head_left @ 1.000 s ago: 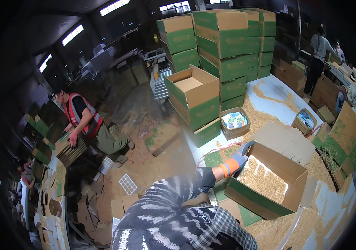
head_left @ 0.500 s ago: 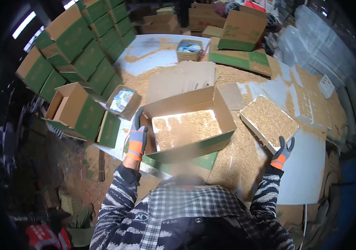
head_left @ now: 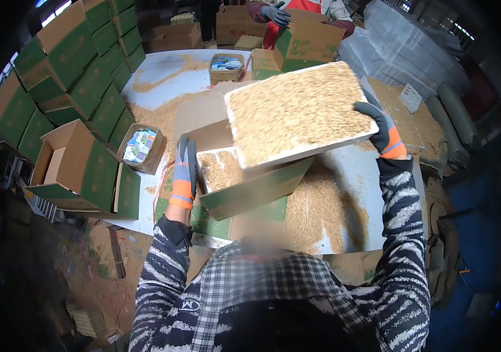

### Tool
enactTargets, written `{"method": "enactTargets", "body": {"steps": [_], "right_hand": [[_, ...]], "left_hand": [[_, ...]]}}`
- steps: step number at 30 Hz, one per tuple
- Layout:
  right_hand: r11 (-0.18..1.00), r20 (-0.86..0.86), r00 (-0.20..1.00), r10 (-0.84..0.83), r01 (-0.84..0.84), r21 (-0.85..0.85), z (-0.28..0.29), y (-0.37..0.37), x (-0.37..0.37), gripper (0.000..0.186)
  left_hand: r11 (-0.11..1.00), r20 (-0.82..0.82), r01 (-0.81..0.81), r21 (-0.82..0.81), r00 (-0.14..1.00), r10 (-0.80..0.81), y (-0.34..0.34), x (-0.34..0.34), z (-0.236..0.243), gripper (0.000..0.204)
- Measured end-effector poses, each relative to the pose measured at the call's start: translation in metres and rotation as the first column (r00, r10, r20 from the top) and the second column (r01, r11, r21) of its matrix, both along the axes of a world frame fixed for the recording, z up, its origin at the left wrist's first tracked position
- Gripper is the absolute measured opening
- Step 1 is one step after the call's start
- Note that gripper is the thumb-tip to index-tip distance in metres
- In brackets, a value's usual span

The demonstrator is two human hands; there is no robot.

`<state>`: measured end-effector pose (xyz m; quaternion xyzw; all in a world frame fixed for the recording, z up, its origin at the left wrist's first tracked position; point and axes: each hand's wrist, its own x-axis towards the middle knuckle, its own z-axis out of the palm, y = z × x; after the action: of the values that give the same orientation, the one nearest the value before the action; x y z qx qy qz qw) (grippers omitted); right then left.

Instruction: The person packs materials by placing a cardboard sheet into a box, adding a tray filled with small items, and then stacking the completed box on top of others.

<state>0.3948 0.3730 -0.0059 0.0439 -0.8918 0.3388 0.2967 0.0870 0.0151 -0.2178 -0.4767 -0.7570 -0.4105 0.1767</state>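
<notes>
My right hand, in a grey and orange glove, grips the right end of a white-rimmed tray filled with tan, husk-like flakes. The tray hangs tilted over the open cardboard box in front of me and hides much of its inside. At the box's left end, a similar white-edged layer of flakes shows inside. My left hand, gloved alike, lies with straight fingers along the box's left wall, touching it.
Green-and-brown cartons are stacked at the left, with an open carton before them. Small boxes of packets stand on the table. Across it, a co-worker's gloved hand is at another carton. Loose flakes cover the table's right part.
My right hand has lifted the flake-filled tray off the table at the right and brought it left over the box. My left hand stays at the box's left wall. A co-worker has come into view.
</notes>
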Motion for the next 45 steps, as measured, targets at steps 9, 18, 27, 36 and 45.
{"method": "enactTargets", "body": {"steps": [9,18,27,36,45], "right_hand": [[0.813,0.498,0.867,0.013,0.281,-0.510,-0.063,-0.079,-0.110,0.065],[0.814,0.741,0.558,-0.375,-0.184,0.551,-0.124,-0.062,-0.113,0.025],[0.981,0.483,0.863,-0.145,0.063,0.182,-0.052,-0.069,-0.109,0.026],[0.602,0.717,0.388,-0.579,0.797,0.055,-0.331,0.152,-0.119,0.112],[0.089,0.483,0.821,-0.303,0.529,-0.844,-0.347,0.134,-0.107,0.037]], "left_hand": [[0.990,0.531,-0.139,0.038,0.842,0.098,-0.013,0.010,0.058,0.085],[0.452,-0.061,-0.036,-0.891,0.997,-0.040,0.030,0.069,0.117,0.073],[0.268,0.082,0.066,-0.961,0.995,0.049,0.049,0.065,0.088,0.083],[0.995,0.632,-0.052,-0.089,0.769,0.097,0.034,-0.007,0.142,0.025],[0.659,0.423,-0.538,-0.525,0.507,0.751,-0.116,-0.226,-0.061,0.027]]}}
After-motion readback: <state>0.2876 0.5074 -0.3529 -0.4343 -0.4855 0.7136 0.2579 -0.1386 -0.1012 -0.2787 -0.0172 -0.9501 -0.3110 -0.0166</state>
